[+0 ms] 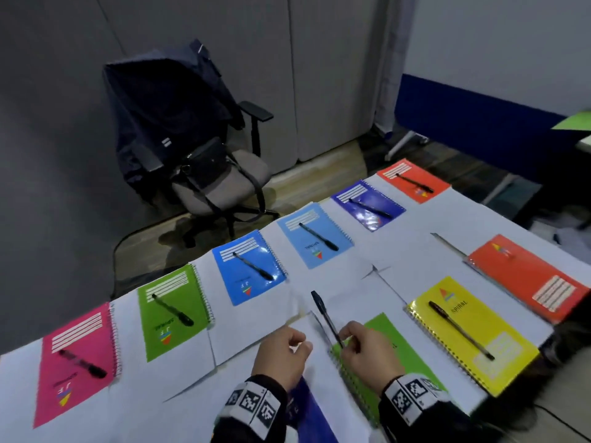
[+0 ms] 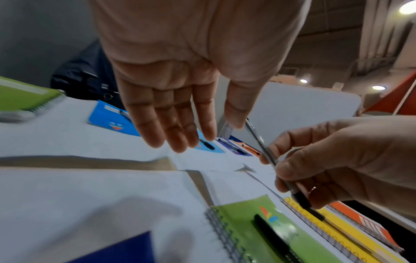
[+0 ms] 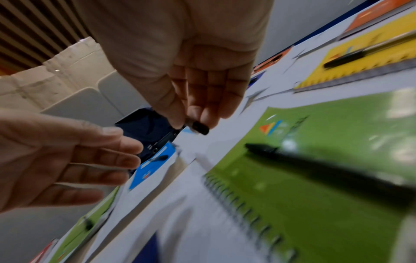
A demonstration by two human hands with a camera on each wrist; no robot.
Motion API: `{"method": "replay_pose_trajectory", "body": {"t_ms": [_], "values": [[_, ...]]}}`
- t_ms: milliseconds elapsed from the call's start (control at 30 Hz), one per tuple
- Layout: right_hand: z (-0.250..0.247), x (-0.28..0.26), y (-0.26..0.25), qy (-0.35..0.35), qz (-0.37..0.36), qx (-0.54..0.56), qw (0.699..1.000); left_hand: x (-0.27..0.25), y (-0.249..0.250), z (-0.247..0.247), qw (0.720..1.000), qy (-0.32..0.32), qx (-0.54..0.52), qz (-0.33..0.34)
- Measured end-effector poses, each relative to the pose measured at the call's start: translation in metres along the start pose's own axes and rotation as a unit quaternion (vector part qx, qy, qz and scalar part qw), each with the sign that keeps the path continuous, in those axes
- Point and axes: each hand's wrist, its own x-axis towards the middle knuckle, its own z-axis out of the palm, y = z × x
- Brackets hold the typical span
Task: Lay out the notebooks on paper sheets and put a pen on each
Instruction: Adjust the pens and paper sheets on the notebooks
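Low centre of the head view, the right hand (image 1: 361, 348) pinches a pen (image 1: 326, 318) by 1 end; the left hand (image 1: 283, 351) hangs loose and empty. Held so far back, the pen could tip and roll off the dark blue notebook (image 1: 311, 410) below.

Notebook covers (image 1: 249, 268): glossy, laminated card look; glare on the blue ones.
Spiral bindings (image 1: 441, 343): wire, metallic.
Paper sheets (image 1: 409, 247): white, matt, some corners curled.
Held pen (image 1: 326, 318): plastic, clear barrel, black cap.
Chair seat (image 1: 246, 174): grey cloth, matt.
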Motion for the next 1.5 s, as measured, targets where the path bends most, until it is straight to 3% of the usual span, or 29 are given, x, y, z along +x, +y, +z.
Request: {"method": "replay_pose_trajectory", "body": {"t_ms": [333,567,733,1033,1500], "values": [[-0.100,0.022,0.116,0.112,0.106,0.066,0.986,0.055,0.096,0.101,0.988,-0.097,0.112,0.042],[-0.164,0.027,0.192,0.191,0.149,0.045,0.969,0.091,0.136,0.159,0.964,-0.145,0.218,0.040],[-0.202,0.042,0.228,0.225,0.203,0.020,0.953,0.101,0.151,0.180,0.944,-0.143,0.296,0.003],[-0.218,0.095,0.258,0.183,0.236,-0.046,0.953,0.112,0.172,0.190,0.920,-0.155,0.353,-0.063],[-0.247,0.126,0.283,0.155,0.254,-0.135,0.945,0.118,0.169,0.193,0.914,-0.170,0.363,-0.055]]}}
